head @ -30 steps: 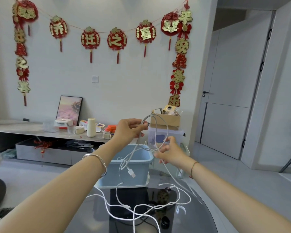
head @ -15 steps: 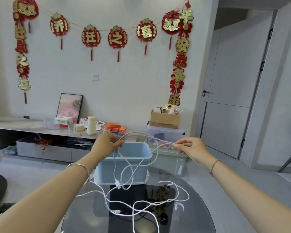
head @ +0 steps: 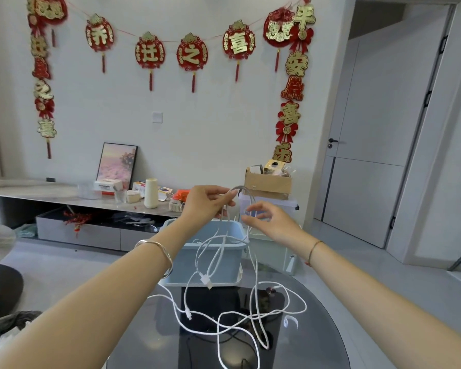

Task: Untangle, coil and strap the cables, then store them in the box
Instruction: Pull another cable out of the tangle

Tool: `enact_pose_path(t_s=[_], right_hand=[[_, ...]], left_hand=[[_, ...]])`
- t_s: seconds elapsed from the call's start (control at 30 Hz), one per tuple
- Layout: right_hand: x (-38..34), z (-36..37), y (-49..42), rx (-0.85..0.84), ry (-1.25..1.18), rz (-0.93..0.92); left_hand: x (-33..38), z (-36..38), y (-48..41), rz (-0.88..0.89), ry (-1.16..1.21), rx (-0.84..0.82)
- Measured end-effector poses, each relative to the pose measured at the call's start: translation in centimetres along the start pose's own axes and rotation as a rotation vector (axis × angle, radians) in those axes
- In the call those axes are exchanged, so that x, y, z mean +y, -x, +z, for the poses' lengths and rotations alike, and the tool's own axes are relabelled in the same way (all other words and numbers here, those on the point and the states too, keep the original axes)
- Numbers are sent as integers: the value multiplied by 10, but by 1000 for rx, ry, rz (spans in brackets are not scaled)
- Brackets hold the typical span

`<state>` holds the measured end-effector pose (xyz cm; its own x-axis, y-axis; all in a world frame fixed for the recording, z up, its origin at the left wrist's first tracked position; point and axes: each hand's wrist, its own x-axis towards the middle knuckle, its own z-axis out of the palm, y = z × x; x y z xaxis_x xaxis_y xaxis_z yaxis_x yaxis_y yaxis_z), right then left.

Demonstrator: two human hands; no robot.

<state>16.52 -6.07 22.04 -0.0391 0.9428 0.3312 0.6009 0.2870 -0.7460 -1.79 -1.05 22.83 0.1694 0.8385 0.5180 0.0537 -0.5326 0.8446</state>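
The bench point(head: 320, 344) top is dark and glossy, mirror-like, throwing back reflections. The white cables point(head: 205, 279) have smooth, matt plastic sheaths. The pale blue box point(head: 226, 267) looks like smooth, matt plastic. A shiny metal bangle point(head: 155, 245) circles the left wrist. Behind, a carton point(head: 266, 183) is plain brown cardboard.

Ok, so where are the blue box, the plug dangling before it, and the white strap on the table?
Blue box point(head: 181, 265): head view, its front wall.
USB plug point(head: 206, 280): head view, the white body.
White strap point(head: 286, 321): head view, the loop's left edge.
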Motion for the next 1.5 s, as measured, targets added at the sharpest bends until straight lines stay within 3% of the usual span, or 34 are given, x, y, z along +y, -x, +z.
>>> enact_pose_path(t_s=[0.23, 0.43, 0.63, 0.77, 0.87, 0.93, 1.0, 1.13, 1.27, 1.5], right_hand=[[-10, 15, 0, -54, -215, 60], [-6, 23, 5, -85, -302, 135], [-1, 21, 12, -195, -238, 189], [6, 13, 17, -133, -315, 176], [14, 8, 18, -162, -52, 147], [19, 7, 14, -157, 216, 101], [18, 8, 8, -62, 280, 59], [-5, 16, -8, -43, 77, -53], [-19, 16, -21, -78, 71, -137], [-14, -4, -32, 239, -283, 96]], left_hand=[[7, 4, 2, -164, 201, -73], [-3, 9, 7, -251, 214, -46], [-9, 7, 3, -237, 170, -9], [-18, -6, -4, -194, 47, 84], [-21, -16, -9, -214, 68, 111], [-19, -18, -8, -228, 107, 78], [-15, -17, -6, -200, 80, 35], [-5, -13, -4, -164, 2, -99], [-1, -20, -2, -211, 20, -252], [5, -52, 9, -383, 77, -396]])
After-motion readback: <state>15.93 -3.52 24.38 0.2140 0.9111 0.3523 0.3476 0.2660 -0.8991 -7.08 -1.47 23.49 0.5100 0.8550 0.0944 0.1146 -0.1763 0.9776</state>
